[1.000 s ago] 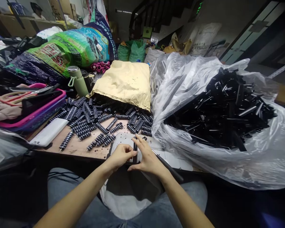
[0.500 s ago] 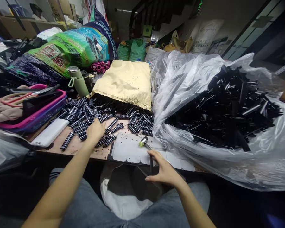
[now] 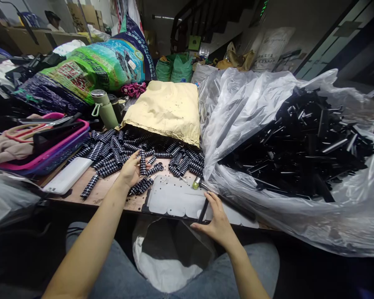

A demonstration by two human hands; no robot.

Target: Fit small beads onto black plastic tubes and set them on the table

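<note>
My left hand (image 3: 131,170) has its fingers round a black ribbed roll (image 3: 142,162) with pale specks, held nearly upright at the near edge of a pile of similar rolls (image 3: 109,151). Between the thumb and fingertips of my right hand (image 3: 218,221) is a flat black strip (image 3: 202,211), at the table's front edge. Just beyond that hand, a small hammer (image 3: 197,182) with a yellow-green face lies on a white sheet (image 3: 166,195), its dark handle running to the right. Part of the left fingers is hidden behind the roll.
On the right, a large clear plastic bag (image 3: 227,124) holds many black pieces (image 3: 299,149). A cream cloth sack (image 3: 165,108) lies behind the rolls. At left are a pink-rimmed basket (image 3: 59,143), a white box (image 3: 67,175) and a green flask (image 3: 104,110). Below hangs an open white bag (image 3: 165,274).
My left hand has lifted a roll from the pile and moved slightly right. The hammer has shifted right and now lies flat. My right hand still has the black strip, now tilted.
</note>
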